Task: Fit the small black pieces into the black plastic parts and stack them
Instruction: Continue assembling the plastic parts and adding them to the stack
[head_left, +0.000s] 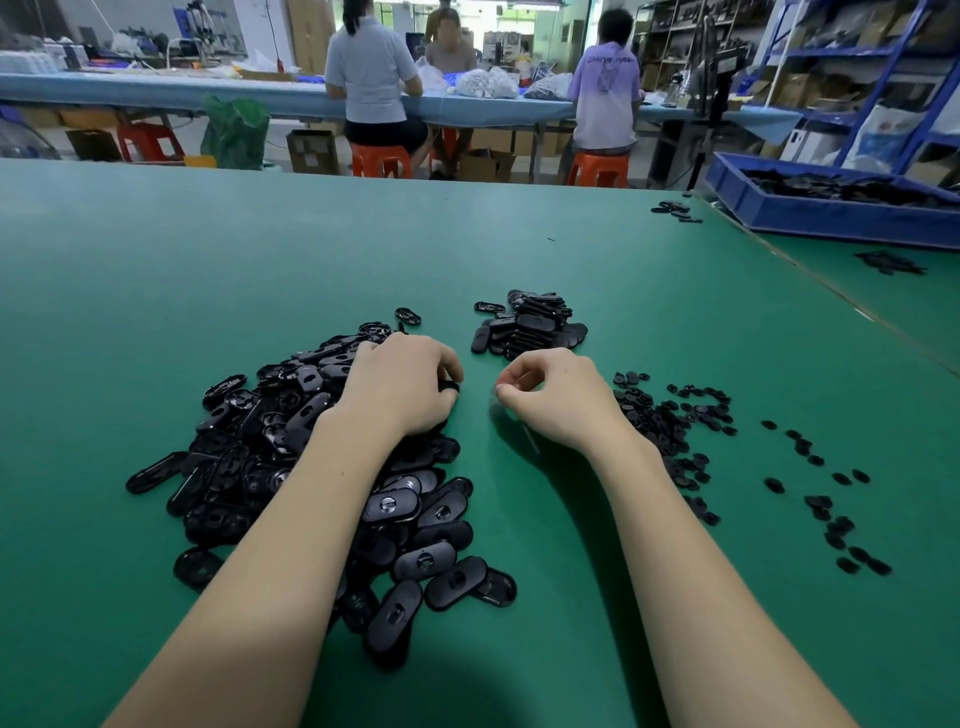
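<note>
On the green counter (467, 249), the left hand (402, 387) is curling around a black oval plastic part (450, 387) — only its rounded end is showing at the fingertips, so its long axis cannot be told. The right hand (550, 397) is pinching thumb to forefinger; what it is holding is too small to tell. A loose heap of black oblong plastic parts (311, 467) is lying under the left forearm, a neater stack (530, 327) beyond the hands, and small black pieces (670, 426) are lying scattered beside the right wrist.
</note>
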